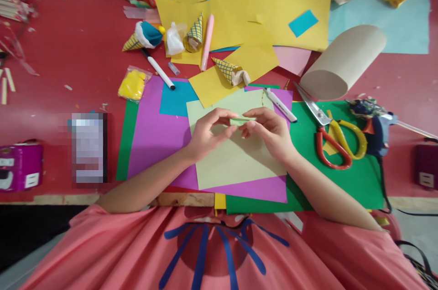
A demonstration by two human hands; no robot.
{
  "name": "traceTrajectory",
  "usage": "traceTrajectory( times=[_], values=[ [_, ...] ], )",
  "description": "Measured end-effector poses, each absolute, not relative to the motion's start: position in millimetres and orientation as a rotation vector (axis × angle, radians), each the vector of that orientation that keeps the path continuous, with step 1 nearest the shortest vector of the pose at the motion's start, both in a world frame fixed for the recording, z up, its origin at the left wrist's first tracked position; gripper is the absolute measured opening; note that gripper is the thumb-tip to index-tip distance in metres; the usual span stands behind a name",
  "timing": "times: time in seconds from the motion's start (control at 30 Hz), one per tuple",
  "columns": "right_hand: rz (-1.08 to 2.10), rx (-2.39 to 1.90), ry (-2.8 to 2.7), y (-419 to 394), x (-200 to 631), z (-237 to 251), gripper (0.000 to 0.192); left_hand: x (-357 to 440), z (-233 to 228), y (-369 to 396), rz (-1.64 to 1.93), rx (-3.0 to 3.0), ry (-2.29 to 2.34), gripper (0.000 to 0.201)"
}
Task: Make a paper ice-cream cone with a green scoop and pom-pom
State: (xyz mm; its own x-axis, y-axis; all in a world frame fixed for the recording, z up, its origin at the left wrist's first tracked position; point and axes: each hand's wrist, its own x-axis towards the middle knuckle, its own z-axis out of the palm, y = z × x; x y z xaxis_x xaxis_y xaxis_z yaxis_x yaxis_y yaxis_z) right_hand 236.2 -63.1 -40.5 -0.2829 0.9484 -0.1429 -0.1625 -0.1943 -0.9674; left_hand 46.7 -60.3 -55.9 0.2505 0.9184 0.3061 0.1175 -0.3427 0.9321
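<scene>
Between both hands is a small strip of pale green paper [241, 121], which looks folded or rolled. My left hand [212, 134] pinches its left end with thumb and fingers. At its right end, my right hand [271, 132] grips it the same way. Both hands hover over a pale green sheet [239, 162] lying on a purple sheet [153, 139]. A white marker [281, 105] rests just beyond my right hand. Farther off, a paper cone with a blue grid pattern [226, 70] lies on a yellow paper piece [205, 87].
Large scissors [333, 137] and a blue glue gun [374, 132] lie on green card [308, 180] at right. Behind them is a cardboard tube [349, 59]. Two more cones [194, 34], another marker [159, 71] and a yellow packet [133, 85] sit at back left. A blurred-out object [89, 148] lies left.
</scene>
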Motion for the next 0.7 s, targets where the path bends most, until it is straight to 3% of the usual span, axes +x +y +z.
traceTrajectory(
  times=[0.17,0.37,0.7],
  values=[
    [1.522,-1.133,-1.169,-64,236,-47,0.017,46,-61,-62,1.180,1.673,0.973,0.032],
    [1.468,-1.129,-1.277,-66,235,-46,0.015,45,-62,-62,1.172,1.716,1.009,0.025],
    [1.137,-1.312,-1.571,-72,230,-41,0.006,48,-55,-64,1.180,1.722,0.960,0.032]
  ],
)
